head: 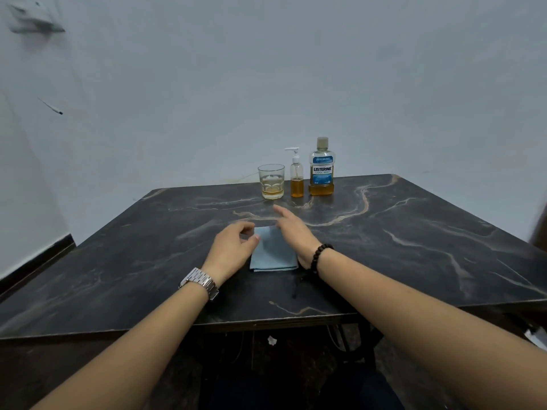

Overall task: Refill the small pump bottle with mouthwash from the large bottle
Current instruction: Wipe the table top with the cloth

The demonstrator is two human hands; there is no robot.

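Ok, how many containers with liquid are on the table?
3, in a row at the far edge: glass on the left, pump bottle in the middle, large bottle on the right. None looks hidden.

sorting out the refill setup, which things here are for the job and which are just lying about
For the job:
pump bottle
mouthwash bottle

Just lying about:
glass with a little amber liquid
blue cloth under the hands

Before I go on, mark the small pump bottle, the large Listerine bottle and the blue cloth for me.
small pump bottle (297,180): head view, on its clear body above the amber liquid.
large Listerine bottle (322,171): head view, on the blue label.
blue cloth (273,253): head view, on the middle of the folded cloth between the hands.
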